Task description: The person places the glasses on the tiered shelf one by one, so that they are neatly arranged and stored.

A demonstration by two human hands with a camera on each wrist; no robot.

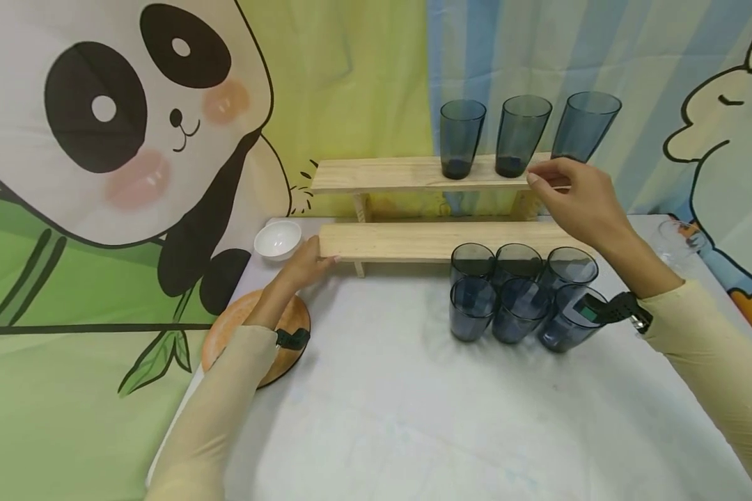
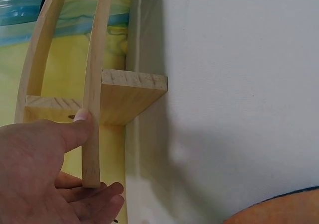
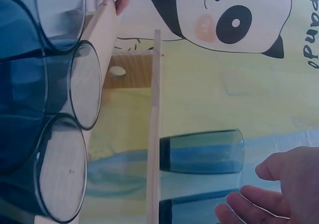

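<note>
My left hand [image 1: 303, 264] grips the left end of the lower board of a two-tier wooden shelf [image 1: 388, 240]. In the left wrist view the thumb [image 2: 82, 119] lies on the board and the fingers curl about its end. My right hand [image 1: 579, 202] is at the right end of the upper board, its fingers loosely bent, nothing seen held. Behind it stands a blue glass tumbler [image 1: 585, 125], its base partly hidden by the hand. Two more tumblers, a middle one [image 1: 522, 136] and a left one [image 1: 461, 138], stand upright along the same board.
Several blue tumblers [image 1: 470, 309] stand in two rows before the shelf, below my right forearm. A white bowl [image 1: 278, 240] and a round orange-brown plate [image 1: 297, 320] lie at the left. Clear glassware [image 1: 677, 243] is at the right edge of the white table [image 1: 401, 417].
</note>
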